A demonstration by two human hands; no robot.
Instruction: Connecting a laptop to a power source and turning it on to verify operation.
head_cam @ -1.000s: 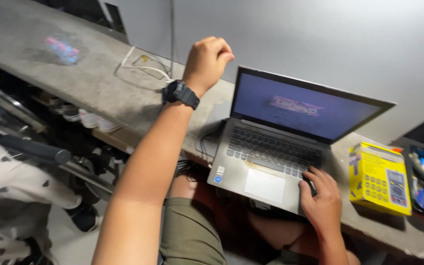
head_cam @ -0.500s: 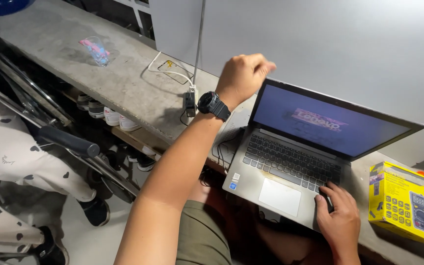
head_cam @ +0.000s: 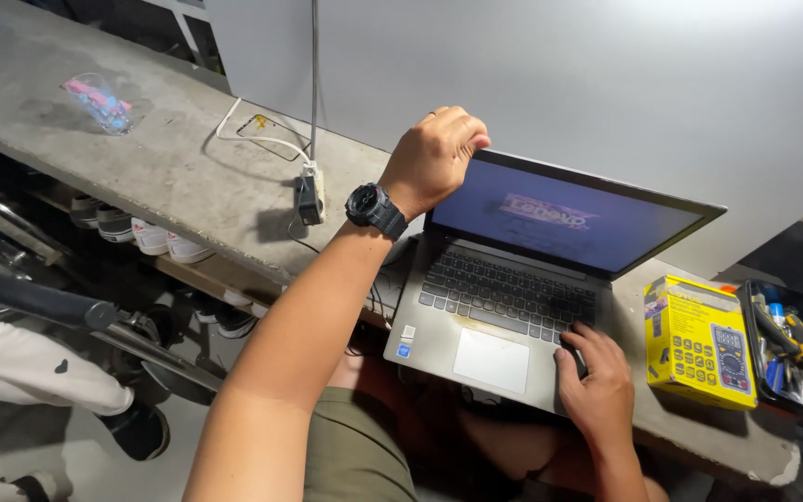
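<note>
A grey laptop (head_cam: 476,349) stands open on a concrete ledge (head_cam: 169,177), its screen (head_cam: 569,218) lit dark blue. My left hand (head_cam: 434,158), with a black watch on the wrist, grips the top left corner of the lid. My right hand (head_cam: 597,381) rests on the lower right corner of the keyboard, fingers curled on the keys.
A yellow boxed multimeter (head_cam: 702,342) lies right of the laptop, beside a black tool case (head_cam: 789,349). A power strip with a black plug (head_cam: 309,193) and white cable sits left of it. A clear plastic bag (head_cam: 99,100) lies far left. Shoes (head_cam: 146,237) stand under the ledge.
My left hand has come down from mid-air to the laptop lid's top left corner and closed on it. The view shifted left to right; my right hand stays on the keyboard.
</note>
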